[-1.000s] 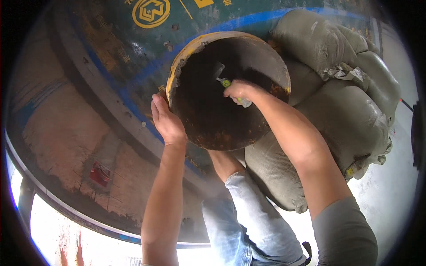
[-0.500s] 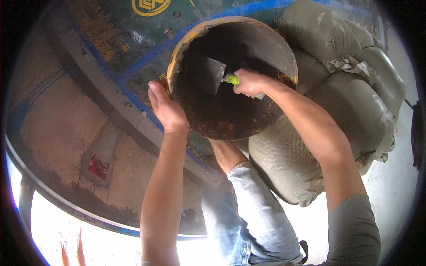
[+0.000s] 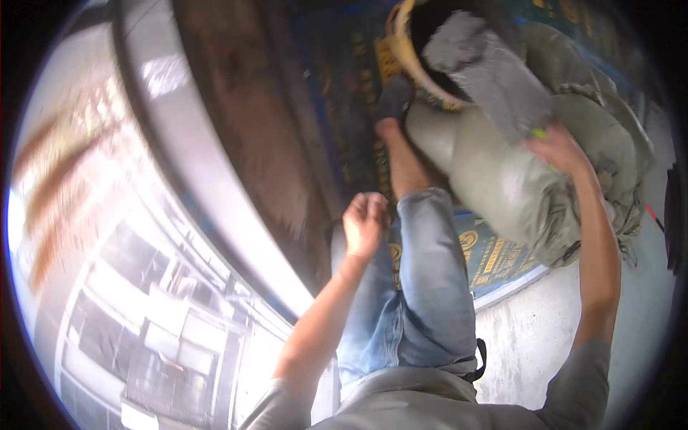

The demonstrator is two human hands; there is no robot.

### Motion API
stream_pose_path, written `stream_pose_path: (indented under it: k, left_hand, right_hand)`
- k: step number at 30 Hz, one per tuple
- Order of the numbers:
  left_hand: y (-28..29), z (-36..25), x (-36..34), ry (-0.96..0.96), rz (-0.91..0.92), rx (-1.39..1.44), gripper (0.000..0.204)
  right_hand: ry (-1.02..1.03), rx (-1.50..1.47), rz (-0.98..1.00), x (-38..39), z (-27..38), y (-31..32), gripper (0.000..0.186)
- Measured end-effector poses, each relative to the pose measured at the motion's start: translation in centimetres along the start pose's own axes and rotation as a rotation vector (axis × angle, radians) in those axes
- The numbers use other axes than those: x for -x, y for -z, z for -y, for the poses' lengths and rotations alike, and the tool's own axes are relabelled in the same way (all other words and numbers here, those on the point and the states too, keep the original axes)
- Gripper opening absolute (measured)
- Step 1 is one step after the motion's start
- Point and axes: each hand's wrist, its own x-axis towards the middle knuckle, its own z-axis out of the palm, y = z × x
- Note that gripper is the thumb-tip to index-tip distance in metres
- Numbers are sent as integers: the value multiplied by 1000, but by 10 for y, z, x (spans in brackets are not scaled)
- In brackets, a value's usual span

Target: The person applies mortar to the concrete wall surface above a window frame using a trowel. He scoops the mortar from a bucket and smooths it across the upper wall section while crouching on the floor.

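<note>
One trowel (image 3: 510, 93) juts forward-left from the right hand (image 3: 560, 148).

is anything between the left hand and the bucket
Yes: seen from above, a bare shin and dark-covered foot lie between the left hand and the bucket. The trowel in the right hand, loaded with grey paste, overlaps the bucket's opening; its height cannot be told.

The trowel (image 3: 512, 97) looks matt, its paste (image 3: 459, 44) rough and lumpy. The sacks (image 3: 494, 168) look faintly glossy, the jeans (image 3: 433, 265) matt denim.
</note>
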Motion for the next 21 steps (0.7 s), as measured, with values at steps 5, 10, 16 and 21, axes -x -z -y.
stream_pose_path:
  k: [5, 10, 16, 21]
  left_hand:
    - [69, 56, 133, 228, 22, -350, 43]
    - [101, 116, 210, 374, 168, -640, 47]
    - [103, 205, 262, 85, 170, -1063, 19]
    - [97, 265, 301, -80, 264, -1025, 15]
  right_hand:
    - [539, -607, 121, 165, 13, -136, 16]
    - [44, -1296, 767, 241, 30, -255, 7]
    - [-349, -1592, 925, 287, 41, -360, 11]
    - [-559, -1585, 976, 320, 28, -403, 26]
